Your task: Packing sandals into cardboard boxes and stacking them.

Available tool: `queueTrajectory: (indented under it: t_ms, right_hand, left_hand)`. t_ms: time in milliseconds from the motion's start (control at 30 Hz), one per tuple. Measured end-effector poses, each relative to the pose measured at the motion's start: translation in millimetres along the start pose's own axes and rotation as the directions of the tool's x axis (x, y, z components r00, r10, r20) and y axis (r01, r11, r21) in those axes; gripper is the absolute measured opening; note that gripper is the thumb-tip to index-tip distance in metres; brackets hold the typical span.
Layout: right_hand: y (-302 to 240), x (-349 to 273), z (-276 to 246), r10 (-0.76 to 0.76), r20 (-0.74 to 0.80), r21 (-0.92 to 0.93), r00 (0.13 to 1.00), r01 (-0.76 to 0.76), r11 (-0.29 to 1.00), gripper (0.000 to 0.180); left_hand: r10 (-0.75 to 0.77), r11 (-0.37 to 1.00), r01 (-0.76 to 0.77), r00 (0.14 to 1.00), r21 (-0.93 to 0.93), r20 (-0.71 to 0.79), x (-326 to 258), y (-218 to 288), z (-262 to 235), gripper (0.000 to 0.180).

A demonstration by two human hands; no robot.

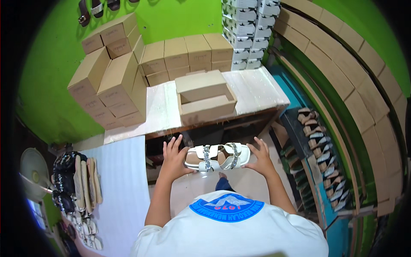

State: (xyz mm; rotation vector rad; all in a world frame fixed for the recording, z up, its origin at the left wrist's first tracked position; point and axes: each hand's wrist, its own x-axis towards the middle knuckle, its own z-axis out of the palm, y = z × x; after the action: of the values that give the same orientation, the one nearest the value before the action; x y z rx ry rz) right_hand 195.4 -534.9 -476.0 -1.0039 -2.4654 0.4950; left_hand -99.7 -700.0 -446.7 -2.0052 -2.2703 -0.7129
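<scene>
White sandals with silver chain trim on their straps and a brown insole hang level in front of my chest. They lie close together, and I cannot tell exactly how they overlap. My left hand grips the left end, its thumb against the edge and its other fingers raised. At the right end my right hand pinches the white sole in the same way. Just beyond the hands, an open cardboard box stands on the covered table, its lid flap tilted back and no contents visible inside.
Cardboard boxes are stacked at the table's left, with more boxes and patterned white boxes behind. Sandals lie on a white table at left. A rack of sandals and box shelves line the right.
</scene>
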Motion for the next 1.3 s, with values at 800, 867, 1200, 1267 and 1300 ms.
queueTrajectory:
  t_ms: [800, 867, 1200, 1267, 1300]
  right_hand:
    - [103.4, 323.5, 60.1, -0.167, 0.215, 0.005, 0.962, 0.169, 0.986, 0.084]
    - [99.8, 326.5, 66.7, -0.146, 0.274, -0.098, 0.951, 0.178, 0.979, 0.088]
    - [103.3, 299.1, 69.0, -0.026, 0.364, -0.035, 0.931, 0.042, 0.998, 0.101]
    - [101.8, 291.5, 69.5, -0.071, 0.383, 0.01, 0.921, 0.072, 0.997, 0.103]
    - [101.6, 288.6, 71.0, -0.065, 0.384, 0.011, 0.921, 0.066, 0.998, 0.103]
  left_hand:
    - [-0.395, 0.919, 0.391, 0.902, 0.054, 0.174, 223.8, -138.0, 76.9, 0.096]
    - [-0.421, 0.907, 0.407, 0.882, 0.107, 0.212, 229.9, -138.3, 77.8, 0.1]
    - [-0.525, 0.844, 0.537, 0.828, -0.008, 0.199, 194.0, -136.7, 90.3, 0.114]
    - [-0.501, 0.86, 0.509, 0.838, 0.021, 0.217, 190.2, -133.2, 87.9, 0.118]
    - [-0.499, 0.862, 0.507, 0.838, 0.022, 0.223, 189.7, -130.1, 85.4, 0.118]
